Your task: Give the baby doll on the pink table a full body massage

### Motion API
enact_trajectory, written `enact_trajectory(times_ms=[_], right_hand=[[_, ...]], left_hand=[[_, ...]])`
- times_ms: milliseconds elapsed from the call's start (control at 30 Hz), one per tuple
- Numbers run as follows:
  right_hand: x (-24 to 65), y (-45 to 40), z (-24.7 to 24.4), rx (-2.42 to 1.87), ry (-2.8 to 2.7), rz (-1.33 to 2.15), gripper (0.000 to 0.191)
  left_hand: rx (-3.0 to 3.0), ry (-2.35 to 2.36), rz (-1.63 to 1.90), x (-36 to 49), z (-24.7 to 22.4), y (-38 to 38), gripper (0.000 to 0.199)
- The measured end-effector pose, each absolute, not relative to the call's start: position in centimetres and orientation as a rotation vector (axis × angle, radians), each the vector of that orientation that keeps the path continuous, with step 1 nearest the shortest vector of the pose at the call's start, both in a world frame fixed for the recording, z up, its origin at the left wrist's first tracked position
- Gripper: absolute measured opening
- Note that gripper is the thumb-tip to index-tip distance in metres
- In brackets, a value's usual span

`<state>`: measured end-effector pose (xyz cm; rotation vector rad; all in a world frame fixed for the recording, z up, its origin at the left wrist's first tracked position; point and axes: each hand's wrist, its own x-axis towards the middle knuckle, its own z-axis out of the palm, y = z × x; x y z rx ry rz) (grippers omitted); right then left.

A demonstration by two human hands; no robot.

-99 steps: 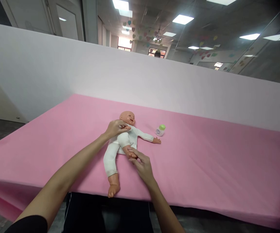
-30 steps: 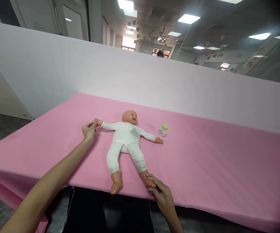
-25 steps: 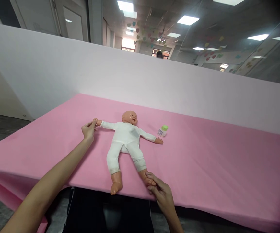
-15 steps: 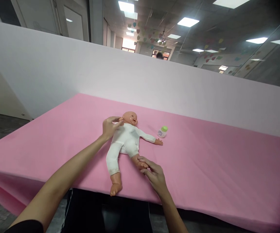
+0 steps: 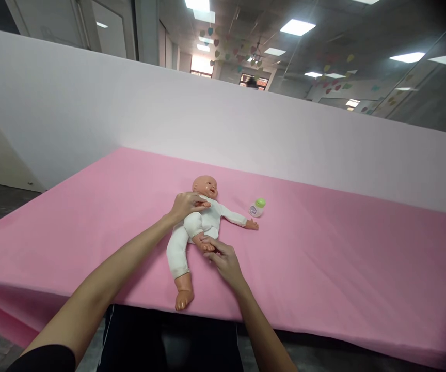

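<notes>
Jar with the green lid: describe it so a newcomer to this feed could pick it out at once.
Start at the large pink-covered table and find the doll in white. Just beyond the end of its outstretched arm, on the picture's right, sits a small pale jar. Its light green lid sets it apart from the white-clad doll.

A wide table covered with a smooth, pale pink cloth (image 5: 323,268) stands against a low white partition, the cloth hanging in folds at the near left corner. On it, near the middle, a bald plastic baby doll in a white fabric bodysuit (image 5: 178,253) lies on its back, head toward the partition. A small clear jar with a green lid (image 5: 257,207) sits near the doll's outstretched hand.
</notes>
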<state>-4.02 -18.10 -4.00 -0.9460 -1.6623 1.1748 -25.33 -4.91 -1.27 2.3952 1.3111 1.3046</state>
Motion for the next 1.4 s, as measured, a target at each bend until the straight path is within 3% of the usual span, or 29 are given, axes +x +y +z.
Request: enact_trajectory(times_ms=[233,400,633,867,1167,1400], right_hand=[[-1.0,-21.3,-2.1,-1.059,-1.533,1.086,0.038],[2.6,-23.7,-3.4,-1.097,-1.559,1.018,0.034],[4.4,-26.8,-6.5,-1.234,-1.516,0.992,0.036],[4.1,-27.7,-6.9,-1.281,-1.589,0.942,0.034],[4.4,-28.2,-7.9,-1.218,-1.590,0.977,0.031],[4.5,-28.3,-8.8,-1.283,-1.505,0.861,0.038]], left_hand=[[1.783,1.381,1.726,-28.0,0.0,-6.5,0.026],[1.352,1.438,1.943,-31.6,0.0,-7.3,0.030],[0.984,1.536,1.890,-34.1,-2.3,-8.5,0.038],[0.686,1.635,1.797,-36.7,-5.8,-7.7,0.024],[0.889,1.784,1.506,-40.2,-7.3,-7.4,0.023],[1.094,2.134,1.367,-40.1,-5.0,-9.2,0.021]])
